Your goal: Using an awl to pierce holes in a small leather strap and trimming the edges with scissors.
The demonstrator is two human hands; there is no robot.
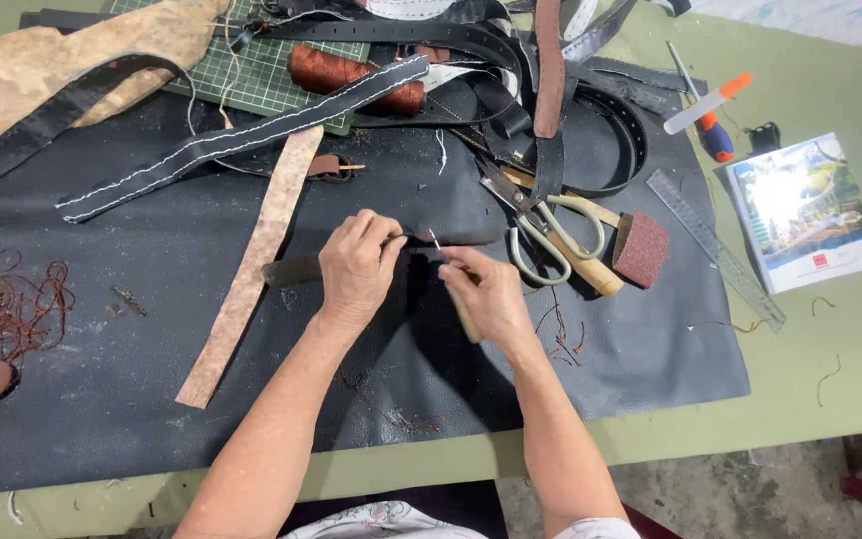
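Fingertips of the left hand [359, 268] pinch narrowly together on a dark leather strip [296, 269], which lies flat across the middle of a large black leather sheet [102, 399] and runs out toward nine o'clock from the hand. Just at three o'clock of that pinch, the right hand [486, 289] is closed around a pale-handled awl [463, 309], its thin metal tip touching the strip close to the left fingertips; the handle pokes out below the fist toward six o'clock. Both forearms come in from six o'clock. At two o'clock of the hands, near them, lie scissors [541, 235] with pale loops, and just beyond those a wooden-handled block faced with reddish sandpaper [641, 250]. At nine o'clock a long tan strip [246, 269] lies slanted on the sheet. At twelve o'clock sit a spool of rust-brown thread [341, 72], a green cutting mat [271, 75] and a tangle of black belts [551, 110]; one black strap with white stitching [241, 138] slants toward ten o'clock. Well apart at three o'clock rest a clear ruler [715, 248] and a glossy booklet [808, 210] on the green table [830, 349]. Loose brown thread [12, 304] is scattered at nine o'clock.
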